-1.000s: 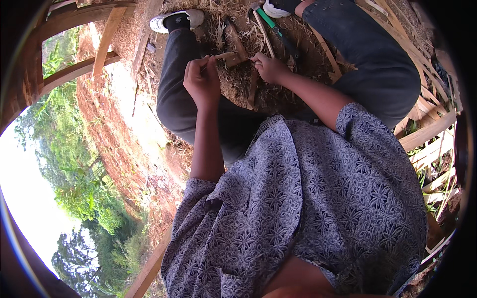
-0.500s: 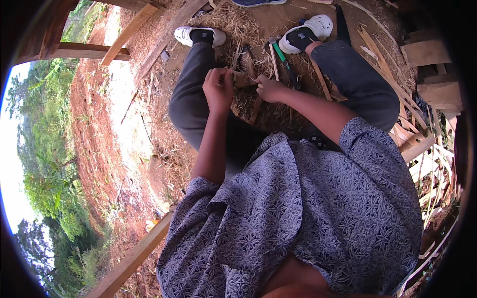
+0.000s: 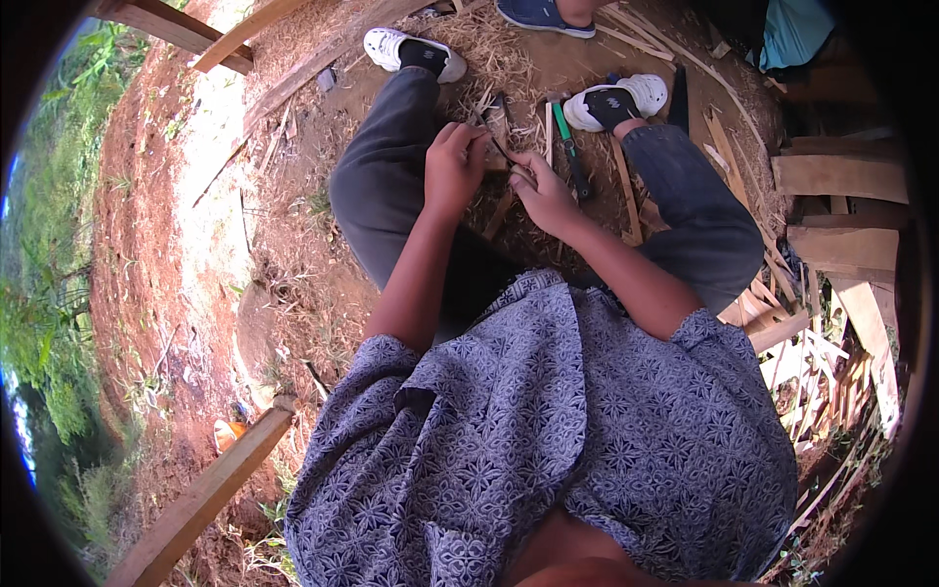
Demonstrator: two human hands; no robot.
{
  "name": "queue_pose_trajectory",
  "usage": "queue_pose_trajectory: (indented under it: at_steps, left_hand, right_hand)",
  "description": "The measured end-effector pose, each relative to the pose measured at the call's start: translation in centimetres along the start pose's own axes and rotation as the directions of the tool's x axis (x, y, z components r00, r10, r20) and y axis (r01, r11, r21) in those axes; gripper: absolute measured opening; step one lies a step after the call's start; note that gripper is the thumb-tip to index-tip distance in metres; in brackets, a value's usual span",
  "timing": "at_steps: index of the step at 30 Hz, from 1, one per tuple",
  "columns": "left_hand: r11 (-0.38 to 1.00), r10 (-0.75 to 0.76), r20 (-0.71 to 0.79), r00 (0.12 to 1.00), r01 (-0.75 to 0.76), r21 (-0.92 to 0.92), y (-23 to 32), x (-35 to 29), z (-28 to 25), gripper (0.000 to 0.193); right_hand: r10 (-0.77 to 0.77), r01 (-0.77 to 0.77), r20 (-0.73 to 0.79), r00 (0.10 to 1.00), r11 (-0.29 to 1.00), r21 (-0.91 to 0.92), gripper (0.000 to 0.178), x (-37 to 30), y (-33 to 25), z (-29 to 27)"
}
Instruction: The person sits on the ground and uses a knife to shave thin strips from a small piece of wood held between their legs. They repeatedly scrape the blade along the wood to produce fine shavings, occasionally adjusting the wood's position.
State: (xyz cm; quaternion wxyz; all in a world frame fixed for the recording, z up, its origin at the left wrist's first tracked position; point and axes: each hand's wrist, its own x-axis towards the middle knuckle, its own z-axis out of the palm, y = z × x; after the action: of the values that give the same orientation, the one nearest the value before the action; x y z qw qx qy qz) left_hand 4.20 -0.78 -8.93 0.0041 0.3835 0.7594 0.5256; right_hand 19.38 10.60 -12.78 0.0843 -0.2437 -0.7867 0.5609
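Observation:
My left hand is closed in a pinch between my spread legs, its fingertips beside a small wooden block on the ground. What it grips is too small to make out. Close by on the right, my right hand has its fingers curled, with thumb and forefinger pressed together. From that pinch a thin dark strip slants up toward the left fingertips; whether it is a blade or a sliver I cannot tell. A long green-and-black tool lies on the ground just past my right hand.
Shavings litter the soil around my white shoes. Another person's blue shoe shows at the far edge. Stacked planks and split strips lie to the right. A wooden beam stands at the lower left.
The view has shifted, and more of the other person's shoe shows. My right hand has turned, its fingers now pointing farther up. A pale thin strip between my hands no longer shows clearly.

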Motion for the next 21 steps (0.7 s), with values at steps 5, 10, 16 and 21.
queue_pose_trajectory:
  at_steps: [5,10,16,21]
  left_hand:
    - [1.000,-0.007,-0.020,1.000,0.007,-0.020,-0.2,0.1,0.1,0.008]
    - [1.000,-0.022,-0.031,0.999,0.021,-0.008,-0.8,-0.1,-0.4,0.008]
    - [1.000,-0.011,-0.071,0.997,0.010,-0.013,-0.5,0.9,-0.2,0.007]
    - [0.999,-0.035,-0.063,0.997,0.033,-0.027,-0.6,0.7,0.2,0.006]
  right_hand:
    - [0.125,-0.118,0.034,0.992,0.979,-0.169,0.039,0.4,1.3,-0.3]
    - [0.054,-0.044,0.061,0.997,0.988,-0.151,0.036,1.2,-4.6,-0.8]
    - [0.175,-0.157,0.069,0.982,0.963,-0.217,0.034,2.3,-2.5,-0.6]
    - [0.062,-0.058,0.015,0.998,0.979,-0.194,0.036,1.8,-1.1,0.0]
